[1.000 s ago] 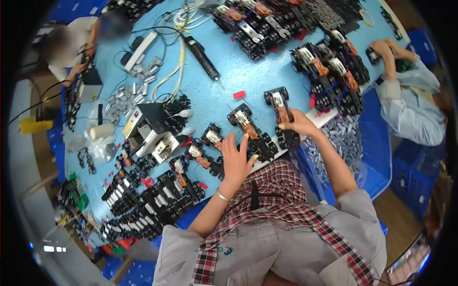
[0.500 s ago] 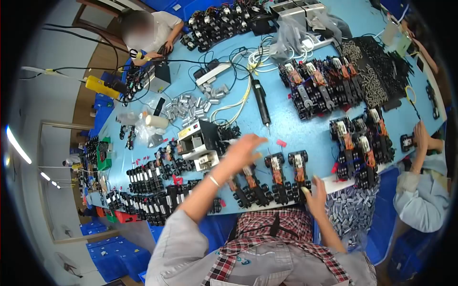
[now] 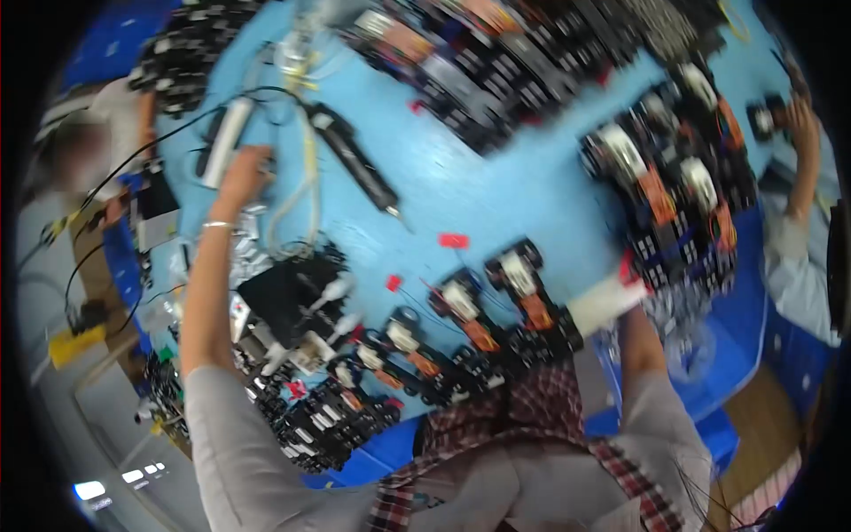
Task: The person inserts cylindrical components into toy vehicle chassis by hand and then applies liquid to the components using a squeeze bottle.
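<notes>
My left hand (image 3: 243, 179) is stretched out at the left, beside a white power strip (image 3: 227, 142) and just beyond a blurred pile of silver metal cylinders (image 3: 253, 232). Its fingers look curled; what they hold, if anything, cannot be made out. At the right, my right forearm (image 3: 642, 341) runs to the table's front edge, and the fingers are hidden there, near a blue bin of similar cylinders (image 3: 687, 310). Between my arms a row of small wheeled car chassis (image 3: 530, 293) with white and orange parts lies along the front edge. A black electric screwdriver (image 3: 355, 160) lies beyond them.
More chassis are stacked at the right (image 3: 665, 186) and far side (image 3: 487, 66). A dark box-shaped device (image 3: 288, 297) stands left of the row. Small red pieces (image 3: 454, 240) and cables lie on the blue table. Other people are at the far left and right (image 3: 802, 239).
The camera view has turned and moved closer. My left hand has gone from above the chassis row to the power strip; my right hand has left the row's right end and dropped from sight.
</notes>
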Demonstrator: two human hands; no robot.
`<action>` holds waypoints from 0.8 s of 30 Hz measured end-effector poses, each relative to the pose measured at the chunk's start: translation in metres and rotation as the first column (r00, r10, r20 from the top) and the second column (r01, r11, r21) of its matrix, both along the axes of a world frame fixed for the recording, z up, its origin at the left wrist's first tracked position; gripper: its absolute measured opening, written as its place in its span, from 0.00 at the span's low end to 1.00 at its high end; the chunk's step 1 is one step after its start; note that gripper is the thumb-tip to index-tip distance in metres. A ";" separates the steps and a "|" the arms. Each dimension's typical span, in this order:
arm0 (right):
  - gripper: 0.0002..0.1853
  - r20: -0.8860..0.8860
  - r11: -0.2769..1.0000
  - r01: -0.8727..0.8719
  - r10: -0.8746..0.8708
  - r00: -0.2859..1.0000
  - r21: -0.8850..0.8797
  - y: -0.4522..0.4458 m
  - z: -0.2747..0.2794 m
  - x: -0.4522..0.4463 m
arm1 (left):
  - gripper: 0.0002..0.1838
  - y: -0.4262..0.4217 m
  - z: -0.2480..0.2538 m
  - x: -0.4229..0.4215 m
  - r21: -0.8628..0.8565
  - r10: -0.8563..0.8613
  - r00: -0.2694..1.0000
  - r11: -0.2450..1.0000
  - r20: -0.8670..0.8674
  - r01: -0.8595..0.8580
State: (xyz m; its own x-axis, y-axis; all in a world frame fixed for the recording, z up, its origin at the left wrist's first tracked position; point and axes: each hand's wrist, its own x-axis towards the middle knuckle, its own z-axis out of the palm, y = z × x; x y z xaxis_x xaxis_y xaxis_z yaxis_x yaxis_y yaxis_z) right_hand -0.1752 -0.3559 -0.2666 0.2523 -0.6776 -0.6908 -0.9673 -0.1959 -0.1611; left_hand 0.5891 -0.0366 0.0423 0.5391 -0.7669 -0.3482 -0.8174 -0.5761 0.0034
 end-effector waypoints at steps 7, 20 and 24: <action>0.16 0.049 0.994 -0.019 0.014 0.999 0.112 0.050 0.009 0.072 | 0.19 -0.008 0.073 -0.040 -0.001 0.227 0.972 0.974 0.058 -0.227; 0.18 0.174 0.962 -0.113 0.071 0.982 0.248 0.059 -0.005 0.097 | 0.18 -0.096 0.040 -0.439 -0.211 0.346 0.547 0.666 -0.763 -0.715; 0.19 0.270 0.923 0.382 -0.377 0.886 0.035 0.020 0.048 0.038 | 0.23 -0.067 0.049 -0.425 -0.054 0.446 0.277 0.450 -0.851 -0.892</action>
